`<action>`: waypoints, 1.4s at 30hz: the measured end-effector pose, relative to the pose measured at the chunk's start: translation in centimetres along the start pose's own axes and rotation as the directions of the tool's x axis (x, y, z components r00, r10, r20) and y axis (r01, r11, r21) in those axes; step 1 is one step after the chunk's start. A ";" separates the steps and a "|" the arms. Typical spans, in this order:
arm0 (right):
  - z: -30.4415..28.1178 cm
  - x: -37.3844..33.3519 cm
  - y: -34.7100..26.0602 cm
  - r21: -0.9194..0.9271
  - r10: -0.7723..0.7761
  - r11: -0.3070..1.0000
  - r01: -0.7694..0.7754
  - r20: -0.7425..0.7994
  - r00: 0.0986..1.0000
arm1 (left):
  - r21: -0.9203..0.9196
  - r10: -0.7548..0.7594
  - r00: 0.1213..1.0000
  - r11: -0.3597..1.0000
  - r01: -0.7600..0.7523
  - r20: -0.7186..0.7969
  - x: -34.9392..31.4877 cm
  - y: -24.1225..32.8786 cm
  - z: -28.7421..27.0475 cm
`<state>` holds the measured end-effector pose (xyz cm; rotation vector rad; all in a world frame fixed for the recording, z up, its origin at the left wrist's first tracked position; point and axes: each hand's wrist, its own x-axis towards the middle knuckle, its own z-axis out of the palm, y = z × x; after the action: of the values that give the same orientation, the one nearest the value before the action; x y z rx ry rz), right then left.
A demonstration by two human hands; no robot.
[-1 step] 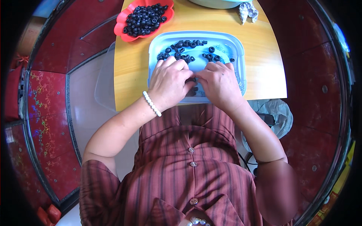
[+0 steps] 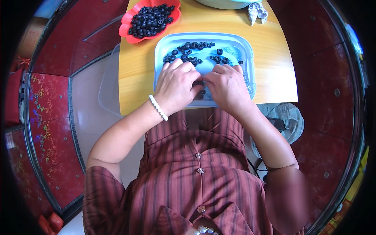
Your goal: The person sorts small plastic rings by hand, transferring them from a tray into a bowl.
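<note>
Both hands meet over the near half of a light-blue plastic tray point(image 2: 250, 84). My left hand point(image 2: 178, 84), with a white bead bracelet at the wrist, has its thumb and fingers closed around a small black part point(image 2: 199, 83), mostly hidden by the fingers. Touching it from the right, my right hand point(image 2: 229, 86) is closed in a pinch; what lies in its fingertips is hidden. Just below the left thumb, more black pieces point(image 2: 201, 94) rest in the tray. Beyond the fingers lie several loose black ring-shaped parts point(image 2: 219, 51), some with a hole through the middle.
A red scalloped dish point(image 2: 129, 35) heaped with black parts stands at the table's far left. A pale basin point(image 2: 229, 4) and crumpled paper point(image 2: 257, 13) are at the far right. The wooden table point(image 2: 276, 70) ends near my lap; a plastic bag point(image 2: 291, 117) hangs beside its right corner.
</note>
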<state>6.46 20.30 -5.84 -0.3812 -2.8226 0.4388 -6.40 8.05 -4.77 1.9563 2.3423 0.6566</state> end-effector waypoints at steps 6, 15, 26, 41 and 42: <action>-1.1 -0.1 -0.7 0.130 0.035 0.991 -0.017 -0.137 0.990 | -0.565 -0.298 0.952 0.776 0.280 0.062 -0.6 0.1 -1.6; -4.1 -3.1 -3.3 0.959 0.325 0.231 -0.166 0.085 0.942 | -0.700 -0.248 0.802 -0.660 0.271 0.544 -5.2 2.3 -3.7; -4.4 -5.0 -5.6 0.930 0.278 0.368 -0.023 -0.087 0.957 | -0.705 -0.278 0.779 -0.653 0.275 0.562 -7.1 5.5 -3.8; -4.2 -5.4 -4.6 0.886 -0.099 0.026 -0.463 0.463 0.881 | -0.747 -0.067 0.790 -0.385 0.542 0.609 -9.6 4.0 -2.8; -4.9 -5.0 -4.7 0.884 -0.100 0.026 -0.467 0.467 0.879 | -0.745 -0.068 0.790 -0.389 0.541 0.609 -9.8 3.6 -2.3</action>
<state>11.51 15.78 -0.85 -0.3228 -1.8469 2.6254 -1.59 -1.49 -3.97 0.3205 0.9295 1.3558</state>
